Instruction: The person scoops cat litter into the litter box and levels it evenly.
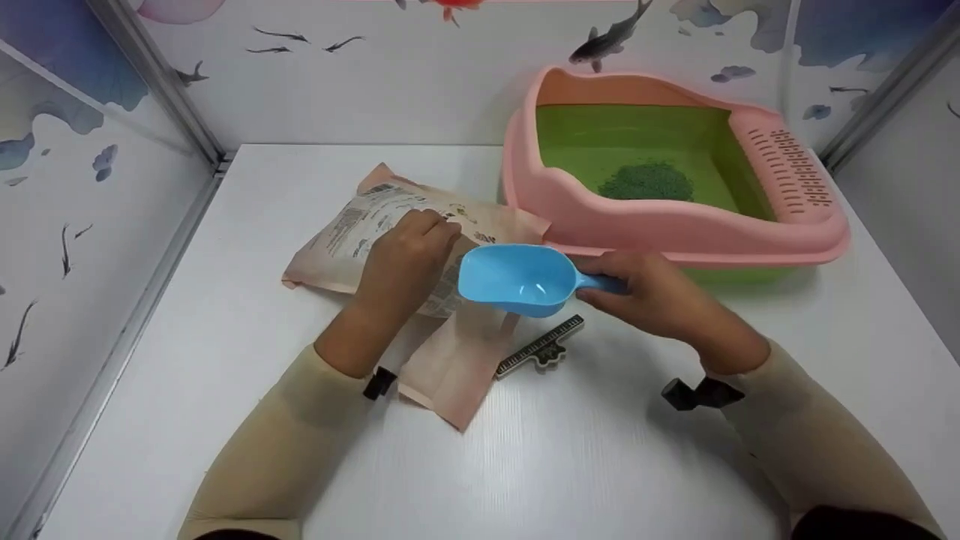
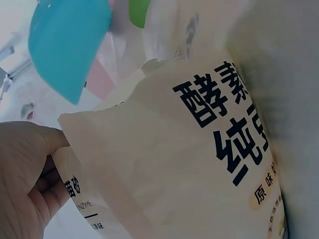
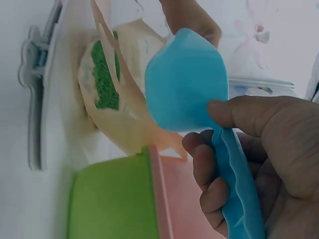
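A blue scoop [image 1: 517,277] is held by its handle in my right hand [image 1: 660,300], its bowl over the front of the bag. In the head view its bowl looks empty. My left hand [image 1: 409,259] pinches the upper edge of a pale peach cat litter bag [image 1: 330,244] lying on the table. The right wrist view shows green granules [image 3: 104,77] inside the bag's mouth. In the left wrist view, the bag's printed face [image 2: 159,149] fills most of the frame beside my left hand's fingers. A loose front flap of the bag hangs towards me.
A pink-rimmed green litter box [image 1: 600,225] stands at the back right, with a small heap of green granules [image 1: 649,181] on its floor. A long bag clip [image 1: 544,349] lies on the white table [image 1: 585,465] in front of the bag. Printed panels wall the table's back and sides.
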Tool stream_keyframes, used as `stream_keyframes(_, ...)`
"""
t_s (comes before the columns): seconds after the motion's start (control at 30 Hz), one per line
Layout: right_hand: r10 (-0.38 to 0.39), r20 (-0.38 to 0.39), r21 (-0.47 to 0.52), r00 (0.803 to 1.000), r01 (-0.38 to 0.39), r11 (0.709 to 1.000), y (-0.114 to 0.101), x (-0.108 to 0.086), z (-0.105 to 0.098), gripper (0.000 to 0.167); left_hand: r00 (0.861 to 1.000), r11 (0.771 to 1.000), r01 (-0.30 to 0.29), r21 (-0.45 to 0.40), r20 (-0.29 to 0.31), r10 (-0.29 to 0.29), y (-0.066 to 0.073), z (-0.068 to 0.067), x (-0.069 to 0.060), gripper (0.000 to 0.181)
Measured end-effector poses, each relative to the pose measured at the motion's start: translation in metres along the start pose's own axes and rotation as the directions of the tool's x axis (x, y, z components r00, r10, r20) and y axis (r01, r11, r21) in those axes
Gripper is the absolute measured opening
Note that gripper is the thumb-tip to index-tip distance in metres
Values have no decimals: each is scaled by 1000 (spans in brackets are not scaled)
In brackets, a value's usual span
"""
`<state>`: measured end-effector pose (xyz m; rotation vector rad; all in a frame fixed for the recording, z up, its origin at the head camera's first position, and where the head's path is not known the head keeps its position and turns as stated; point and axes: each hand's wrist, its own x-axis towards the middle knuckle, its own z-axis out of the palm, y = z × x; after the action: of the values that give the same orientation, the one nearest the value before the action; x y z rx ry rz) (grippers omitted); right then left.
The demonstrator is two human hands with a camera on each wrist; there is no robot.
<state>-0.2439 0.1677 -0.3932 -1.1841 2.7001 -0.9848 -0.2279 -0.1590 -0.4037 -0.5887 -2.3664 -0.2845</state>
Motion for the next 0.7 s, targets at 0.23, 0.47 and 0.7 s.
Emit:
stream_keyframes(0.23,-16,-31,-173,999,10,985,-19,7,19,18,1000,1000,3,-4,19,-3,-1,-1,1,17)
stream_keyframes(0.47,-45,-59,-344,997,22,939,-34,16,37,19,999,1000,1,-15,40,-1,0,-3,1,17)
stream_keyframes(0.7,-52,-97,-450,994,3,893,-52,25,52,25,999,1000,-7,1,33,7,1,-1,1,18)
